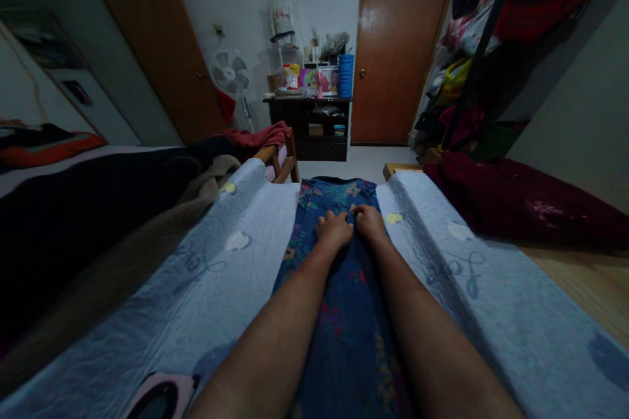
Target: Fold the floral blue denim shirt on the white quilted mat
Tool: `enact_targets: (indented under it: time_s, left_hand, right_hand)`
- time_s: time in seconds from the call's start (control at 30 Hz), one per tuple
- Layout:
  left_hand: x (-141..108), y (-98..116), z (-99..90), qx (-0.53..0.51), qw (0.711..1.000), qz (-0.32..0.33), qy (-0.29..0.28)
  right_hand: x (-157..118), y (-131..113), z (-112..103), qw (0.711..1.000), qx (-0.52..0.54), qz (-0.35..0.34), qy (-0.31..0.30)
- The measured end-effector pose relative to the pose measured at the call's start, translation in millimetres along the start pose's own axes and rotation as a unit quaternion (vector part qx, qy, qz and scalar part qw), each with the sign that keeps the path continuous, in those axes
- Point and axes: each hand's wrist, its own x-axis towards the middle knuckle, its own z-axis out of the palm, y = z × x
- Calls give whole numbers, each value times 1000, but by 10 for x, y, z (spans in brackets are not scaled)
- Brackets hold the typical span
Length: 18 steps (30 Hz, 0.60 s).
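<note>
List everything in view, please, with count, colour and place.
Flowered garment: 1, blue, centre
Sheet: 1, pale blue, beneath garment
Large cloth: 1, dark red, right
Dark cloth: 1, black, left
Lower cloth: 1, brown, beside dark cloth
Draped cloth: 1, red, on wooden frame
Fan: 1, white, back left
Cabinet: 1, dark, back
Small goods: many, mixed, on cabinet
Doors: 2, brown, back
Heaped clothes: uncountable, mixed, upper right
Ringed object: 1, pink-black, lower left
Left hand: 1, bare, on garment
Right hand: 1, bare, on garment
</note>
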Motion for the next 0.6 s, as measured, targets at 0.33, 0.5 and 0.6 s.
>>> enact_targets:
  time_s: [0.33,0.5,0.6]
  left_hand:
    - [-75,54,199,-13,989,-65,130]
    - [53,-73,164,-38,992,-39,111]
    - [98,-114,161,-41,993,-32,104]
  right_hand:
    - [377,-52,32,990,-103,-94,7]
    - [557,26,2,979,-152,-128,-42]
    - [646,82,21,978,-155,-129,-57]
